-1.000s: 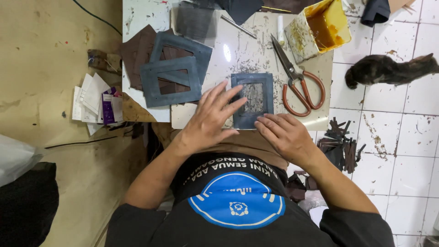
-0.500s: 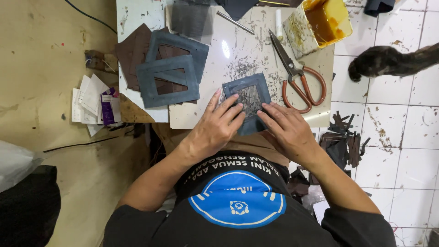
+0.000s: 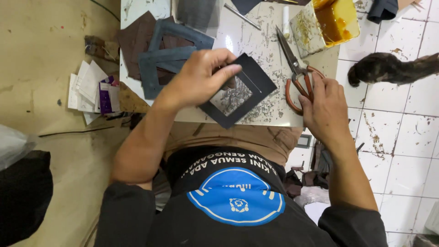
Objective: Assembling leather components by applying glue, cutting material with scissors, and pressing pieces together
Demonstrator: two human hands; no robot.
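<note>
A dark rectangular frame piece with a cut-out window is held tilted just above the tabletop, pinched at its upper left border by the left hand, whose grip is closed on it. The piece is judged thin, light and fairly flexible, so it is best taken along a border rather than across the open window. The right hand is laid on the orange handles of the scissors, its grip loosely curled there.
</note>
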